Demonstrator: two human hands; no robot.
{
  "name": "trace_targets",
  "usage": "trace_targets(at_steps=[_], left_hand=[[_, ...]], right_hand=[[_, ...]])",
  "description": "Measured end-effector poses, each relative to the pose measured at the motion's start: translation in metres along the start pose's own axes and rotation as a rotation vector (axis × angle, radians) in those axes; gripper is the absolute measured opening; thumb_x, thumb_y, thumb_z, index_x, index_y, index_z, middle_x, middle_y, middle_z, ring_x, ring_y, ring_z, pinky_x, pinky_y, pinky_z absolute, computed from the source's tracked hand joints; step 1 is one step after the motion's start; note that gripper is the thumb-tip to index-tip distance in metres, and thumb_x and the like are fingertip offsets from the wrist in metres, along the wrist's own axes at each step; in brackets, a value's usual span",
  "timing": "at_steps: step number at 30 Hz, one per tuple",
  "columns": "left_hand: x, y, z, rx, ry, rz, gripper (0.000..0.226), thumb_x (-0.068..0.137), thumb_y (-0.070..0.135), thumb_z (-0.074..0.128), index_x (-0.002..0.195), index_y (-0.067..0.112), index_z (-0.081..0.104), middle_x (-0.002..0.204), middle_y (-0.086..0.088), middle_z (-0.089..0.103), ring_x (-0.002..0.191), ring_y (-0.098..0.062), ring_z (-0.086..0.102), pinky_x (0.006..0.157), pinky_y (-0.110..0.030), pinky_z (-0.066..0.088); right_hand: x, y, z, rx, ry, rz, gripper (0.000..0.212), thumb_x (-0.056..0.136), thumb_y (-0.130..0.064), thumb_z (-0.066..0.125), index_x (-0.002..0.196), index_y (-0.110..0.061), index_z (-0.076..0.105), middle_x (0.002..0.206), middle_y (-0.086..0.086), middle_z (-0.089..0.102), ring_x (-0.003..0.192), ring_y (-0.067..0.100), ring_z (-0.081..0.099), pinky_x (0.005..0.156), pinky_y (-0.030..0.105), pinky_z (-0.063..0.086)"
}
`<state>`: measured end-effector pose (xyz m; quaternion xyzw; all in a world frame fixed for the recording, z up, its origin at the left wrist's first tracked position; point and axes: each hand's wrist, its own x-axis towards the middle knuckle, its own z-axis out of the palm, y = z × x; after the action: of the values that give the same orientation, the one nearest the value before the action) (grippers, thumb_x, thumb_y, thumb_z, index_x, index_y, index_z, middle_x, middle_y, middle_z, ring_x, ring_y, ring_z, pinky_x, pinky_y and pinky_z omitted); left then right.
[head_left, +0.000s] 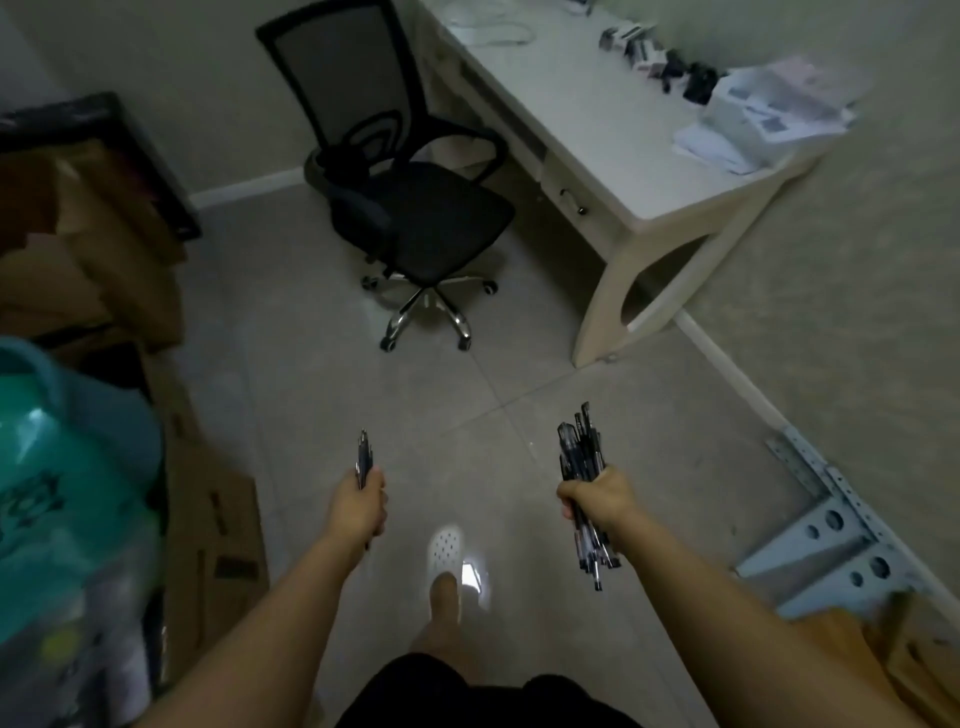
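Note:
My left hand (363, 501) grips a few dark pens (362, 457) that stick up out of the fist. My right hand (595, 499) grips a thick bundle of several dark pens (579, 441); their ends show above and below the fist. Both arms reach forward over the tiled floor (322, 374). A black mesh office chair (410, 208) stands ahead, and a pale desk (597, 135) is to its right against the wall.
Cardboard boxes (104, 270) and a teal plastic bag (67, 467) crowd the left side. Papers (769, 114) and small dark items (675, 73) lie on the desk. Grey perforated metal brackets (826, 540) lie by the right wall. My foot in a white shoe (447, 556) is below.

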<state>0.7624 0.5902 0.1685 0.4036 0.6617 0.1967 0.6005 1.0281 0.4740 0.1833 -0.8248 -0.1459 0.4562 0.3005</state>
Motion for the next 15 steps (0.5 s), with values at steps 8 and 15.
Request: trace_targets(at_steps=[8, 15], left_hand=[[0.093, 0.110, 0.043, 0.130, -0.071, -0.021, 0.022, 0.103, 0.019, 0.038, 0.084, 0.010, 0.043, 0.062, -0.006, 0.037, 0.049, -0.015, 0.030, 0.049, -0.027, 0.024], [0.165, 0.193, 0.114, 0.154, -0.089, -0.016, 0.019, 0.103, 0.015, 0.038, 0.086, 0.007, 0.043, 0.061, -0.007, 0.036, 0.049, -0.015, 0.028, 0.048, -0.027, 0.024]], right_hand=[[0.088, -0.090, -0.029, 0.106, 0.101, 0.037, 0.015, 0.079, -0.001, 0.068, 0.065, -0.001, 0.065, 0.058, 0.016, 0.066, 0.055, 0.026, 0.062, 0.066, 0.041, 0.058], [0.179, -0.162, -0.070, 0.123, 0.108, 0.028, 0.010, 0.076, -0.001, 0.070, 0.070, 0.002, 0.063, 0.058, 0.017, 0.066, 0.055, 0.029, 0.065, 0.064, 0.047, 0.061]])
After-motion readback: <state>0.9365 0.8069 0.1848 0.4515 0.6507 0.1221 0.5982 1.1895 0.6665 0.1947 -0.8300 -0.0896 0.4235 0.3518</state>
